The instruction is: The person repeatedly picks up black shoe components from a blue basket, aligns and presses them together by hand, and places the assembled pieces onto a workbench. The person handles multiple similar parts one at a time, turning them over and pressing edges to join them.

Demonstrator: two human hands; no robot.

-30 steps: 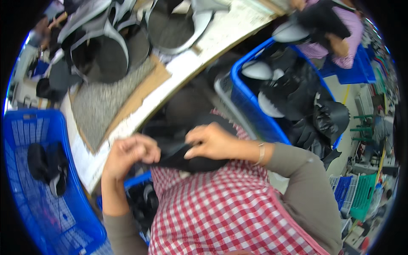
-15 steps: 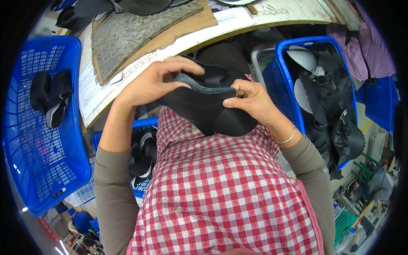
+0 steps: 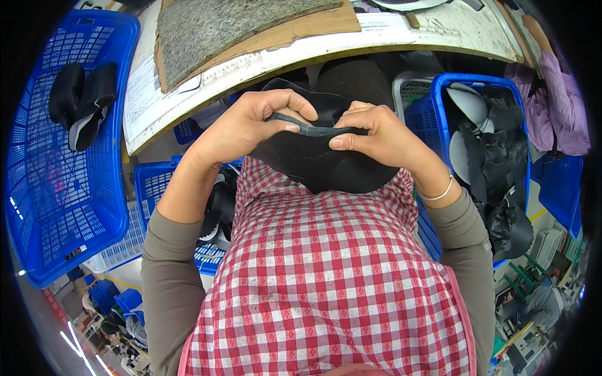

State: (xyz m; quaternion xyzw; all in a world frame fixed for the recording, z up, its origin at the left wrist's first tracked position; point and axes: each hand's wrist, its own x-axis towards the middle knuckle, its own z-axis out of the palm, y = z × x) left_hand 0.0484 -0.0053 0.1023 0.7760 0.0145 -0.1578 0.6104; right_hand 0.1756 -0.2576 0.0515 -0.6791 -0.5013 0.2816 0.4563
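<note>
A black shoe upper (image 3: 320,164) with a grey-blue lined edge is stretched between my hands, just above my lap. My left hand (image 3: 254,125) is closed on the left part of that edge, thumb on the near side and fingers on the far side. Further right along the same edge, my right hand (image 3: 382,138) pinches it between thumb and curled fingers. The edge is folded nearly flat between the two grips, so the inside of the upper is mostly hidden. Another flap of the black material rises behind my fingers.
Ahead is a white worktable (image 3: 276,62) bearing a rough grey board (image 3: 232,37). A blue basket (image 3: 119,188) with black pieces stands at left, and another blue basket (image 3: 439,106) full of black and white pieces at right. Beyond it shows another person's checked purple sleeve (image 3: 558,94).
My left fingers have come down onto the upper's edge, which was gaping and is now pressed together. My right hand keeps its pinch. The view has shifted slightly.
</note>
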